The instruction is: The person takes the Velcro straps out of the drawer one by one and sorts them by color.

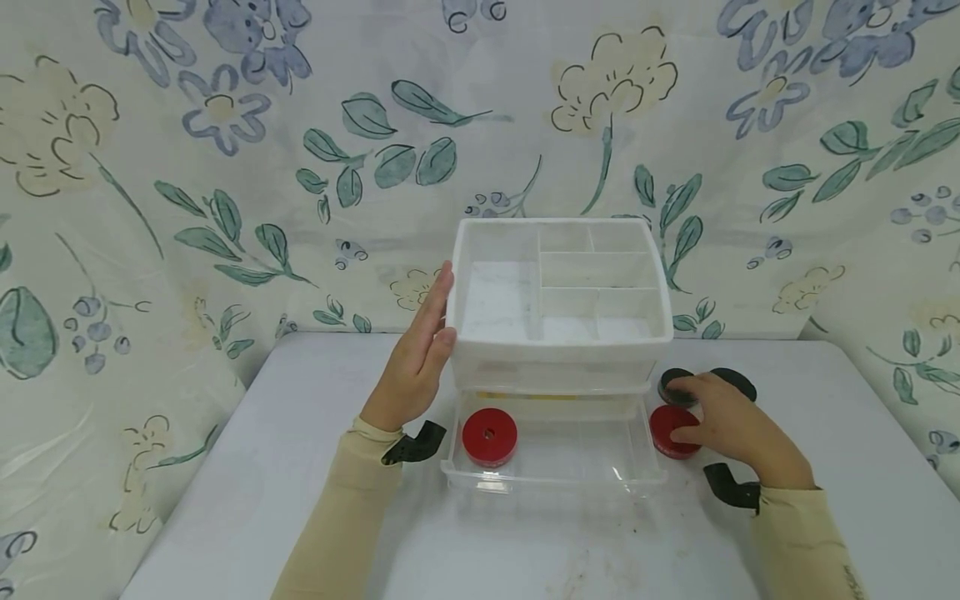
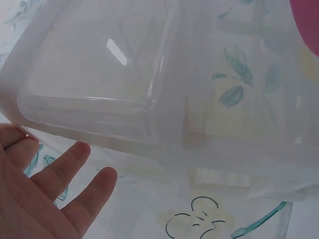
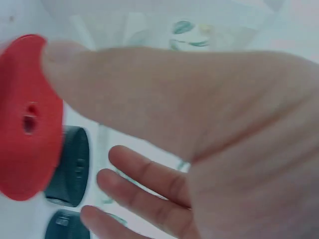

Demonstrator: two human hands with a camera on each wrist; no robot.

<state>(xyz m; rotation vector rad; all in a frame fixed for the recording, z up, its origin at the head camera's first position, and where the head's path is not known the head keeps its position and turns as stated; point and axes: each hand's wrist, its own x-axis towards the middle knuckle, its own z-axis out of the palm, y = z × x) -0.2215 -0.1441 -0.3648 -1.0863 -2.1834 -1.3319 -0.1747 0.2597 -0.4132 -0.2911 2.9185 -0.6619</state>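
Observation:
A white organizer box [image 1: 495,367] with a divided top tray stands on the table, its clear lower drawer [image 1: 585,467] pulled out. One red round spool-like disc [image 1: 490,437] lies in the drawer's left part. My left hand [image 1: 411,367] rests against the box's left side with straight fingers; the left wrist view shows its fingertips [image 2: 102,179] beside the clear wall. Right of the drawer, my right hand [image 1: 738,429] reaches over another red disc [image 1: 663,429], thumb touching its edge. Its forefinger lies over a black round disc [image 1: 675,396]. The other fingers [image 3: 144,184] are spread apart from the discs.
A second black disc [image 1: 735,383] lies behind the right hand, partly covered by it. Floral cloth [image 1: 525,125] hangs behind the white table [image 1: 525,550]. The drawer juts forward from the box between both forearms.

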